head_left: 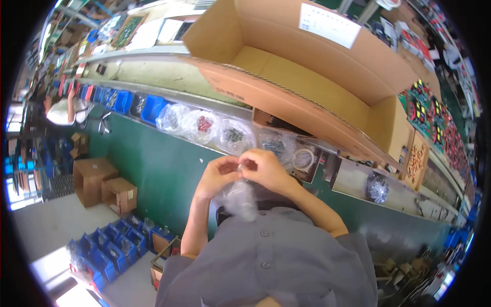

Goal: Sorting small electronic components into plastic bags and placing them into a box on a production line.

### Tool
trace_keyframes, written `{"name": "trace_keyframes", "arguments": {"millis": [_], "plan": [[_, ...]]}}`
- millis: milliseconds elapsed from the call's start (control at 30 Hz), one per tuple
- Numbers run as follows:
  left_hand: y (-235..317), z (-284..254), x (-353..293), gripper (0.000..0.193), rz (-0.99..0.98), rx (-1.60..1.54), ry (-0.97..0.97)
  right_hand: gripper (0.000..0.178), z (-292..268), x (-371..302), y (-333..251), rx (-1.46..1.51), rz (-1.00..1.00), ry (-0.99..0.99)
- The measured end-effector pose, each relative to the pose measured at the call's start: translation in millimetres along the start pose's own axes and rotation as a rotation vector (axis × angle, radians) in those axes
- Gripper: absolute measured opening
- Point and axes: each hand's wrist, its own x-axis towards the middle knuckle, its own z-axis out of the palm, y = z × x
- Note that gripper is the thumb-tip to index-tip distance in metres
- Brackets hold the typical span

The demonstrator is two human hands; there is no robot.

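A clear plastic bag (240, 200) hangs in front of my chest, bunched at its top. My left hand (217, 176) pinches it from one side and my right hand (267, 170) from the other, with the fingertips meeting. What the bag holds, if anything, is too blurred to tell. Just beyond my hands, open clear bags of small parts stand in a row: one with dark green parts (234, 135), one with red parts (204, 124) and one with greyish parts (173, 117).
A large open cardboard box (302, 97) stands on the bench ahead. Blue bins (153, 108) line the bench to the left. Green circuit boards (429, 115) lie at the right, near a tape roll (303, 159). Cardboard boxes (94, 179) sit left on the floor; another person (69, 110) works far left.
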Motion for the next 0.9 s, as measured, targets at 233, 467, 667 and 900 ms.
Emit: {"name": "trace_keyframes", "arguments": {"millis": [233,467,667,900], "plan": [[-20.5,14.0,1.8,0.025,0.049,0.151,0.222,0.008,10.9,0.7,4.4,-0.037,-0.139,0.127],[-8.1,9.3,0.3,0.018,0.169,-0.109,0.291,0.015,6.7,-7.3,15.0,-0.234,-0.17,0.167],[-10.2,10.9,4.7,0.011,0.223,0.332,0.307,0.011,12.0,-4.7,23.1,-0.44,-0.218,0.167],[-15.3,9.0,10.9,0.006,0.293,0.402,0.283,0.011,5.5,-2.6,15.5,-0.165,-0.264,0.232]]}}
